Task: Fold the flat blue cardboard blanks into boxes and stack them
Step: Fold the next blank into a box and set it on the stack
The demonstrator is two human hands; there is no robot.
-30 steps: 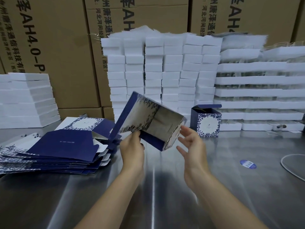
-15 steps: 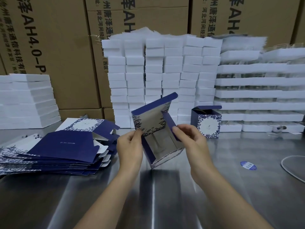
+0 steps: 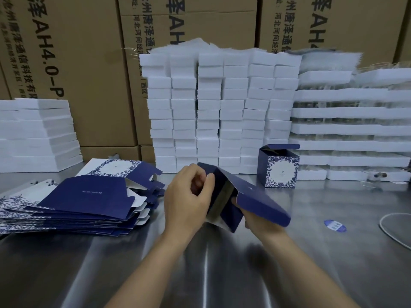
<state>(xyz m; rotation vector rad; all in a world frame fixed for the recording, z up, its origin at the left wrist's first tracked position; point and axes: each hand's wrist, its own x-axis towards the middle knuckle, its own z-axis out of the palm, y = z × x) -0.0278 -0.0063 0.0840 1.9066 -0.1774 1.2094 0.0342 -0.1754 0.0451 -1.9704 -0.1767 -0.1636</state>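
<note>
Cardboard blank (image 3: pixel 224 194), half-folded, is held tilted just above the table (image 3: pixel 200 274), its open end toward the camera and one long flap splayed to the right. It is thin printed card, judged light, stiff across the panels, weak at the creases and probably slick. It is best taken at panel edges beside the folds, not by the flaps. The left hand (image 3: pixel 189 196) curls its fingers over the upper edge, pinching it. The right hand (image 3: pixel 260 223), largely hidden under the flap, appears to grip the lower wall. A stack of flat blanks (image 3: pixel 89 196) lies to the left. One finished box (image 3: pixel 281 167) stands behind on the right.

"AH4.0-P" and "唐泽通信科技" on left brown carton (image 3: pixel 89 74), "AH" on middle carton (image 3: pixel 211 25)
</note>
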